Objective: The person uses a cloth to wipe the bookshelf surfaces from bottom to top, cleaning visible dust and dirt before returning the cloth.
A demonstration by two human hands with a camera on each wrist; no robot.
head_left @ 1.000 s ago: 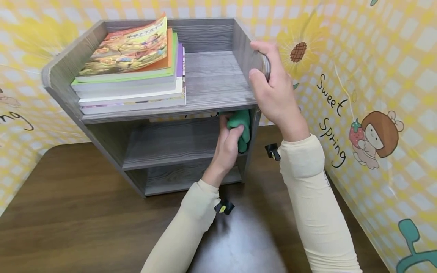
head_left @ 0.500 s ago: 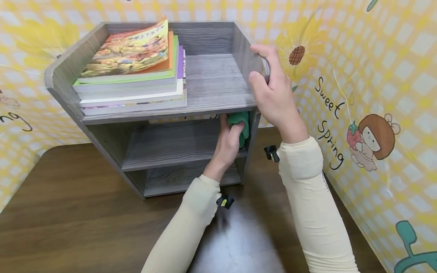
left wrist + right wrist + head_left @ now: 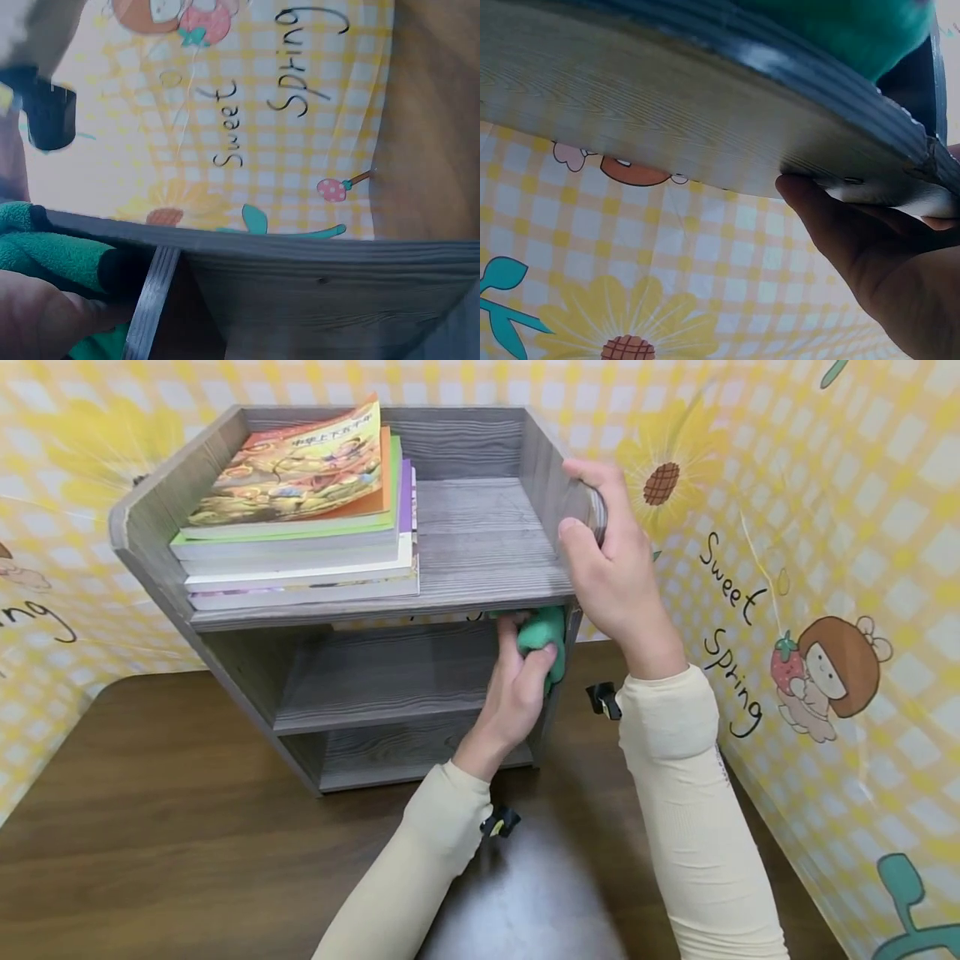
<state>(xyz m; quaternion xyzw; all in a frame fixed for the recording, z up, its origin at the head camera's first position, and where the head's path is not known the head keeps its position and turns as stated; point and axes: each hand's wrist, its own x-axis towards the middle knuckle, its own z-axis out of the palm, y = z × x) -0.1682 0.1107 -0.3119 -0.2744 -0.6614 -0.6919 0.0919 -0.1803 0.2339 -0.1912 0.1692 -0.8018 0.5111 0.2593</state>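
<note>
Left hand (image 3: pixel 513 693) grips a bunched green cloth (image 3: pixel 546 628), located in the grey shelf unit's (image 3: pixel 480 539) compartment just beneath the top board, at the right side panel (image 3: pixel 542 485). Right hand (image 3: pixel 621 572) grips the upper front edge of that panel. A stack of books (image 3: pixel 300 547) lies on the top board, left side; 2 lower shelves (image 3: pixel 390 672) are visible beneath it.

Long cream sleeves (image 3: pixel 693 827), the right one bearing tiny dark marks (image 3: pixel 722 766), end in thick cuffs (image 3: pixel 669 714) with small black cameras (image 3: pixel 500 821) alongside.
</note>
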